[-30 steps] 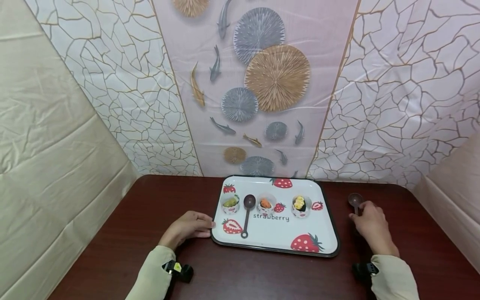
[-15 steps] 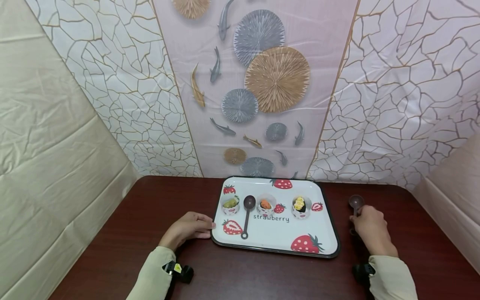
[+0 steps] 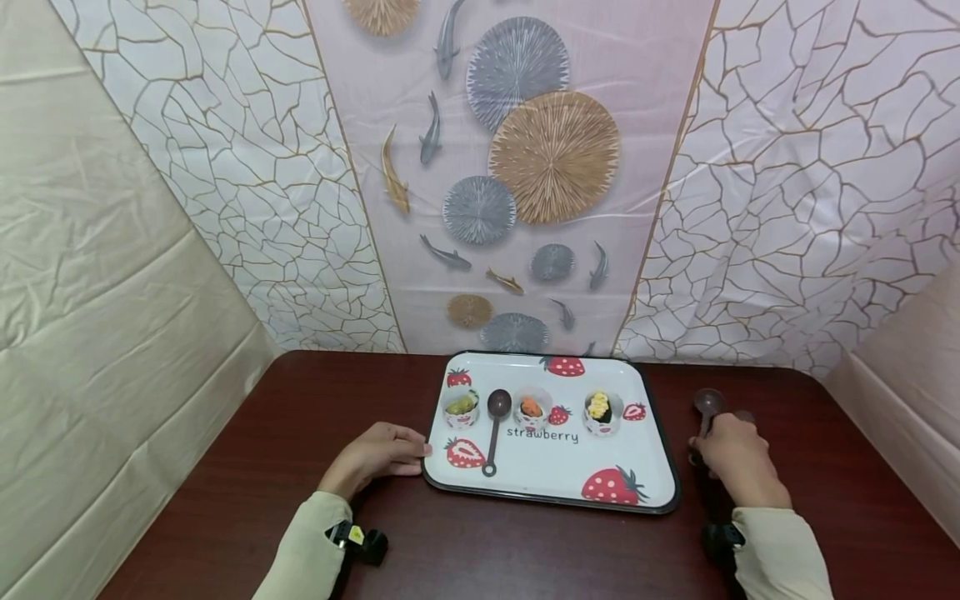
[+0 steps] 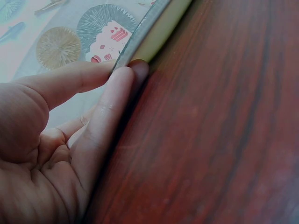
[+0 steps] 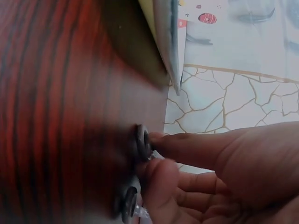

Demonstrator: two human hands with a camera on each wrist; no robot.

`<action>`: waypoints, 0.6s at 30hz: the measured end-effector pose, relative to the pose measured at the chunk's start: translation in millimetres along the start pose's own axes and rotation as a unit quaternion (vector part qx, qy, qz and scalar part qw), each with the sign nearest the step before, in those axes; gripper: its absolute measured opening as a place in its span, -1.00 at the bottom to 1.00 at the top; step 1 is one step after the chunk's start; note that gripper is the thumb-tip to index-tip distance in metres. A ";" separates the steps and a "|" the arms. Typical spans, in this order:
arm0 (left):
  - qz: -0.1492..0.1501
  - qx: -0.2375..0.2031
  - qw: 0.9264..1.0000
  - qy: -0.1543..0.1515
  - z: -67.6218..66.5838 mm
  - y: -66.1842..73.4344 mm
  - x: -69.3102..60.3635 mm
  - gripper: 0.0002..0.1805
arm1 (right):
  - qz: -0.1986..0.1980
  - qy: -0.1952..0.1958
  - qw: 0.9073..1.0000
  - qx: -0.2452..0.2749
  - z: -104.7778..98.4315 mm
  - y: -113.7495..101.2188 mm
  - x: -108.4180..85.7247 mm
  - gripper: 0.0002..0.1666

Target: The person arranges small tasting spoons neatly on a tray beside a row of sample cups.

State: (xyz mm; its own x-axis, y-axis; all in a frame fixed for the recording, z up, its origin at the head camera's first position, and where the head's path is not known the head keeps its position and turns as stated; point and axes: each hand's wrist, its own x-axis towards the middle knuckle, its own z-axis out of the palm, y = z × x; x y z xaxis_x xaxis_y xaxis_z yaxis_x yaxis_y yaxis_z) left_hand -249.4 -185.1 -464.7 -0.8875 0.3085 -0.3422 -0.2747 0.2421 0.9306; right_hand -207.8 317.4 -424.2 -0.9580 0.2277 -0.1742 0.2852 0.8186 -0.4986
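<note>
My left hand (image 3: 378, 454) grips the left rim of a white strawberry-print tray (image 3: 525, 471), thumb above and fingers at the side and underneath in the left wrist view. To the right of the tray, my right hand (image 3: 738, 454) pinches a dark long-handled spoon (image 3: 707, 403) near its ring end (image 5: 142, 141). A second spoon (image 3: 744, 416) is mostly hidden behind that hand; its ring (image 5: 129, 204) shows in the right wrist view. On the tray lies a brown spoon (image 3: 493, 433). Small cups hold green food (image 3: 461, 406), orange food (image 3: 531, 407) and yellow-topped food (image 3: 599, 407).
The tray rests on a dark red-brown wooden table (image 3: 495, 550). Behind it hangs a patterned cloth (image 3: 555, 158), and a beige cloth (image 3: 127, 292) drapes the left side.
My right hand has shifted slightly left, and the spoon at it has tilted, its handle end swinging left. The second spoon's bowl has come into view. My left hand and the tray stay put.
</note>
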 end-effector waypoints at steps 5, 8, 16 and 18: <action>0.006 0.005 1.000 -0.002 -0.1 0.4 -0.4 -0.61 | -0.005 -0.017 1.000 0.015 1.1 -1.4 2.6 -0.57; 0.005 0.006 1.000 -0.001 -0.5 0.3 -0.5 -0.62 | -0.016 -0.025 0.999 0.043 1.9 -1.7 4.5 -0.57; -0.003 0.002 1.000 0.008 -0.3 0.5 -0.7 -0.60 | -0.015 -0.033 0.989 0.145 8.2 1.3 11.2 -0.69; -0.001 0.001 1.000 0.007 1.3 -0.3 0.2 -0.59 | -0.009 -0.035 0.985 0.166 9.9 4.4 11.6 -0.68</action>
State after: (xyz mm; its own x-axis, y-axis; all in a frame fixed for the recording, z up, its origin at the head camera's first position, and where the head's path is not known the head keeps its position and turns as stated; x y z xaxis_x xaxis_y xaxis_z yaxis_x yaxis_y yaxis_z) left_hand -249.0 -183.9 -465.2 -0.8923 0.2946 -0.3422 -0.2759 0.2442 0.9297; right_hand -217.4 318.4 -436.7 -0.9621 0.1671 -0.2154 0.2726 0.6016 -0.7509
